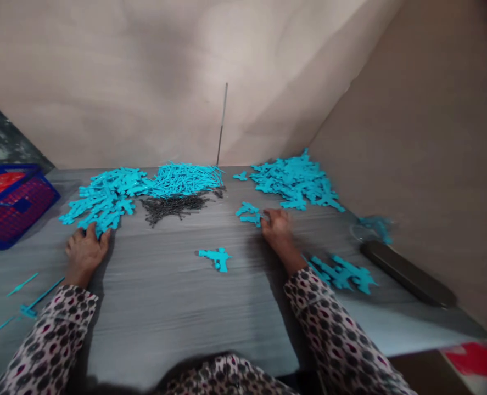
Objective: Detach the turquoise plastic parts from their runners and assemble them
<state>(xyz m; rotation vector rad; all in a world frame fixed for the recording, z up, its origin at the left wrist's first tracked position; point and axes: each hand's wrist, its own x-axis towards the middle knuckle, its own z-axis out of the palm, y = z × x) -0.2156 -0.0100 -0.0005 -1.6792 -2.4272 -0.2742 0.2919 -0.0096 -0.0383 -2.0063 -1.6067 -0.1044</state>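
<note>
My left hand (87, 251) has its fingers spread at the front edge of the left pile of turquoise plastic pieces (111, 197). My right hand (278, 227) is bent round the right end of small turquoise gun-shaped pieces (249, 213); its fingertips touch one of them. Between my hands a single turquoise toy gun (216, 259) lies flat on the grey table (164, 318). Thin turquoise sticks (188, 178) are heaped at the back, with dark metal springs or pins (173, 207) in front. Another pile of turquoise gun pieces (295, 181) sits at the back right.
A blue basket (18, 211) with red contents stands at the far left. Loose turquoise rods (41, 296) lie left of my left forearm. More toy guns (344, 273) and a dark elongated case (408, 274) lie right of my right forearm. Walls border the table.
</note>
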